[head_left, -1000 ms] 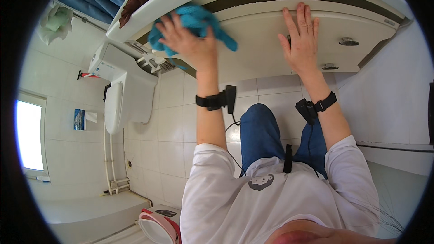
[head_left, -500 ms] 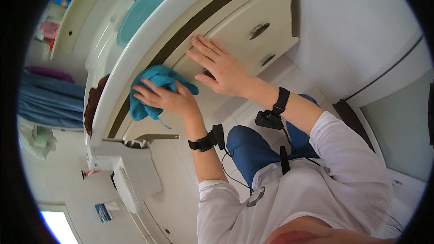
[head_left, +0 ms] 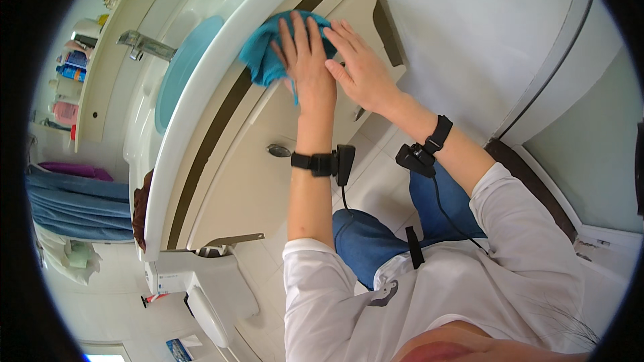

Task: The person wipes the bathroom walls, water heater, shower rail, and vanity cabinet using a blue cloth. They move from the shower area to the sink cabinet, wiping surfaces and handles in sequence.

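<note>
My left hand (head_left: 308, 70) presses a teal blue cloth (head_left: 263, 53) against the upper front of a cream vanity cabinet (head_left: 245, 161), just under the white countertop rim. Its fingers stretch over the cloth, which bunches beneath them and has a thin loop hanging down. My right hand (head_left: 365, 74) lies beside it with fingers extended, its fingertips at the cloth's right edge and near the cabinet front. No object shows in that hand. Black straps with small devices circle both wrists.
A white washbasin counter (head_left: 176, 141) holds a teal basin (head_left: 181, 80) under a metal faucet (head_left: 144, 45). Bottles stand on a shelf (head_left: 111, 53) at the far left. A blue towel (head_left: 77, 201) hangs below it. A toilet (head_left: 204, 315) stands lower left; a white wall is right.
My left hand and the cloth have slid rightward along the cabinet's upper front and now sit close to my right hand. The view has shifted, showing more of the shelf and a green item above.
</note>
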### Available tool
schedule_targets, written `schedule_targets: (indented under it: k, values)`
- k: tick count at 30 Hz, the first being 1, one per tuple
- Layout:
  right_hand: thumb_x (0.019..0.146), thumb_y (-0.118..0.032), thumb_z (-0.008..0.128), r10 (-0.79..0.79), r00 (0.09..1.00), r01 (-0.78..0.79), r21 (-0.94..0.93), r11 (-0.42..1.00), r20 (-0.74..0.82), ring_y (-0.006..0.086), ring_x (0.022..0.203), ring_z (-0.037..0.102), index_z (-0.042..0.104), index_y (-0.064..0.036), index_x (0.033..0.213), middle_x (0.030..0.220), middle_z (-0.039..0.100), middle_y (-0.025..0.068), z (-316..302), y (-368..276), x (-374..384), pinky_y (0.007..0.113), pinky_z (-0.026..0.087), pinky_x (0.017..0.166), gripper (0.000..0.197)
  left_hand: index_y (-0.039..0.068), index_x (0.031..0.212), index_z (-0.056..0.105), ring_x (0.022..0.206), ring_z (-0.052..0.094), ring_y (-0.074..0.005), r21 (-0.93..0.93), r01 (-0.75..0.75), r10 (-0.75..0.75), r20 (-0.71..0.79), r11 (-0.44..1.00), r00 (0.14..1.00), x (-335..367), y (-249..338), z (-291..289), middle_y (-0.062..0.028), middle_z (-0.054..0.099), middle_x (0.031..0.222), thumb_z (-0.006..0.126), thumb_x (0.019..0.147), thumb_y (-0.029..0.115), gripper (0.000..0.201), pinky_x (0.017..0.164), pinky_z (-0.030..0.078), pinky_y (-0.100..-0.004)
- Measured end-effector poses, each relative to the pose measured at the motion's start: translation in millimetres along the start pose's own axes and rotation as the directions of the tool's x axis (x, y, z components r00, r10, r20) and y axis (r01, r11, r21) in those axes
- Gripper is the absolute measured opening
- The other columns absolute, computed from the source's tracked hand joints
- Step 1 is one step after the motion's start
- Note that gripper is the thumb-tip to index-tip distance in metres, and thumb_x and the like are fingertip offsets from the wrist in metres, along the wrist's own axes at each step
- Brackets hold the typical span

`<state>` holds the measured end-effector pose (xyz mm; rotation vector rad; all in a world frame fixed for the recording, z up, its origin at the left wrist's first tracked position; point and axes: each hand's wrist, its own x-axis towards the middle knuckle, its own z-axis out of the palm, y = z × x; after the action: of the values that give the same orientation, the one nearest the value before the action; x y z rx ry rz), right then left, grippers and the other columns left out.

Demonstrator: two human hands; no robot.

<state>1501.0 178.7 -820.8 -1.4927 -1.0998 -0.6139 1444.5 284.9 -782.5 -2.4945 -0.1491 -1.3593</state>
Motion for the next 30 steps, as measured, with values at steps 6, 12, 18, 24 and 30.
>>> schedule_targets:
  k: [6,12,18,24,30]
  values:
    - [0.102,-0.031,0.057,0.087,0.996,-0.088,-0.049,0.995,-0.024,0.042,0.147,0.035,0.046,0.0013,0.147,0.154,0.043,0.0263,-31.4,32.8,-2.5,0.049,0.034,0.119,0.056,0.003,0.146,0.051,0.152,0.029,-0.0388,0.187,-0.202,0.17,0.175,0.961,0.97,48.6,30.2,48.7,-0.0183,0.038,0.16,0.062,0.091,0.015,0.057,0.124,0.024,-0.0508]
    - [0.098,-0.025,0.062,0.102,0.995,-0.099,-0.204,0.974,0.0,0.0401,0.149,0.034,0.051,-0.0022,0.144,0.156,0.042,0.023,-65.5,50.8,-13.6,0.05,0.034,0.12,0.052,0.008,0.143,0.054,0.149,0.037,-0.0265,0.108,-0.188,0.174,0.129,0.976,0.976,54.5,44.1,90.4,-0.0071,0.047,0.156,0.067,0.088,0.012,0.056,0.114,0.037,-0.0465]
    - [0.09,-0.015,0.069,-0.055,0.998,0.036,-0.488,0.872,-0.025,0.0363,0.151,0.034,0.063,-0.0092,0.133,0.156,0.046,0.0147,-144.2,41.4,-40.3,0.056,0.03,0.121,0.044,0.006,0.141,0.055,0.137,0.049,-0.0342,-0.286,-0.014,0.043,0.096,0.958,0.994,39.4,52.0,99.6,-0.013,0.052,0.15,0.068,0.081,-0.003,0.062,0.107,0.045,-0.0481]
    - [0.087,-0.012,0.066,-0.233,0.964,0.013,-0.848,0.53,-0.131,0.0383,0.153,0.03,0.071,-0.0158,0.126,0.157,0.047,0.0126,-228.0,44.9,-47.5,0.063,0.017,0.12,0.039,0.003,0.142,0.053,0.133,0.047,-0.0416,-0.662,-0.239,-0.093,-0.424,0.71,0.901,105.2,111.0,101.0,-0.02,0.053,0.146,0.064,0.083,-0.006,0.06,0.113,0.035,-0.0481]
    - [0.082,-0.014,0.067,-0.228,0.972,0.033,-0.932,0.362,-0.054,0.0523,0.149,0.025,0.062,-0.0094,0.137,0.158,0.036,0.0274,-244.2,79.0,-45.9,0.061,0.025,0.117,0.055,-0.004,0.157,0.027,0.152,0.02,-0.0464,-0.74,-0.119,-0.237,-0.358,0.662,0.903,86.2,181.0,160.4,-0.0269,0.024,0.165,0.056,0.094,0.004,0.069,0.124,0.017,-0.0541]
